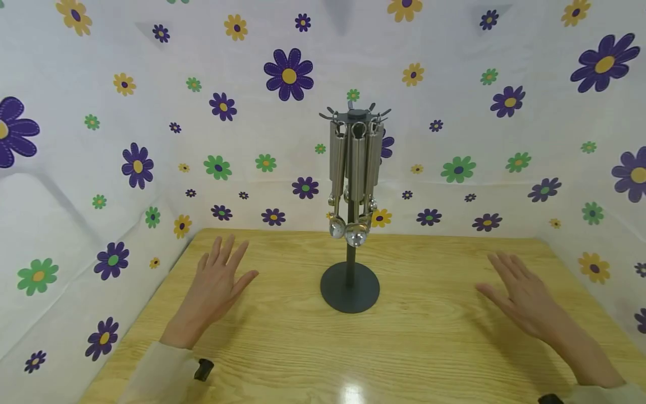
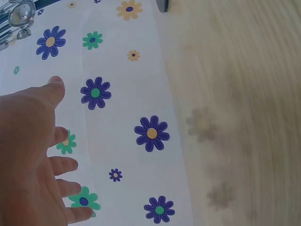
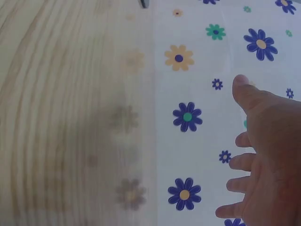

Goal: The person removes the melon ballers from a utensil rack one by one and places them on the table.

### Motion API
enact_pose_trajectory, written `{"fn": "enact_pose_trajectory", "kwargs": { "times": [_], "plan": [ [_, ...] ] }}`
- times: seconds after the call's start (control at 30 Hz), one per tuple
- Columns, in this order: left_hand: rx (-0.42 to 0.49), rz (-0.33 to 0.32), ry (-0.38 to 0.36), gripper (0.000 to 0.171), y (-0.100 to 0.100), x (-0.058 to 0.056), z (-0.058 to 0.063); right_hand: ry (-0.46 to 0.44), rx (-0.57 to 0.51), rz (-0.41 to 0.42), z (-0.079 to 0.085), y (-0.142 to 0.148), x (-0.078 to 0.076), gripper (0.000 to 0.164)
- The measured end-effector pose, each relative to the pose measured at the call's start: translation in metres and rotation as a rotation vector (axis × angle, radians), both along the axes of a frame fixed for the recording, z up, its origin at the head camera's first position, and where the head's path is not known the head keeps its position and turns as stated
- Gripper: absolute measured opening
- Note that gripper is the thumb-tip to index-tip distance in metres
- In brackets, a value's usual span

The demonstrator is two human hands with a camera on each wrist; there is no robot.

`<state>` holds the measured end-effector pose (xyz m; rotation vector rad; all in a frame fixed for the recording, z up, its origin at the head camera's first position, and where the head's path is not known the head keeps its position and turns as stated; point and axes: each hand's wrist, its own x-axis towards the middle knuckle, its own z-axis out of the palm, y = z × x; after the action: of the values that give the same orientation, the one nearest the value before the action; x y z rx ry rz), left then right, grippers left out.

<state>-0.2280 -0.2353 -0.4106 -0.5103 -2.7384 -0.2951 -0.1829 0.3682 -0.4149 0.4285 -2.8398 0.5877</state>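
A dark stand (image 1: 350, 289) with a round base rises from the middle of the table. From hooks at its top hang several metal utensils (image 1: 358, 168) with cylindrical handles; round, shiny bowl ends show at the bottom, as on ladles or spoons. Left of the stand, my left hand (image 1: 214, 286) is held out over the table, fingers straight and thumb apart, holding nothing. On the other side my right hand (image 1: 525, 300) is stretched out the same way, also holding nothing. In the left wrist view, some utensil ends (image 2: 21, 16) show at the top left corner.
The wooden table (image 1: 282, 348) has a glossy top that reflects light near its front. White cloth (image 1: 242, 129) printed with purple, yellow and green flowers stands behind it and along both sides. Dark bands (image 1: 204, 370) sit at the sleeves.
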Motion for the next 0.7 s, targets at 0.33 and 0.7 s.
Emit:
{"fn": "enact_pose_trajectory", "kwargs": {
  "times": [0.33, 0.7],
  "plan": [
    [0.148, -0.103, 0.002, 0.067, 0.024, -0.005, 0.016, -0.010, -0.114, 0.042, 0.015, -0.023, -0.003, 0.071],
    [0.427, -0.160, 0.066, 0.050, 0.046, -0.007, 0.038, 0.035, -0.175, 0.024, 0.031, -0.049, -0.001, 0.056]
  ]
}}
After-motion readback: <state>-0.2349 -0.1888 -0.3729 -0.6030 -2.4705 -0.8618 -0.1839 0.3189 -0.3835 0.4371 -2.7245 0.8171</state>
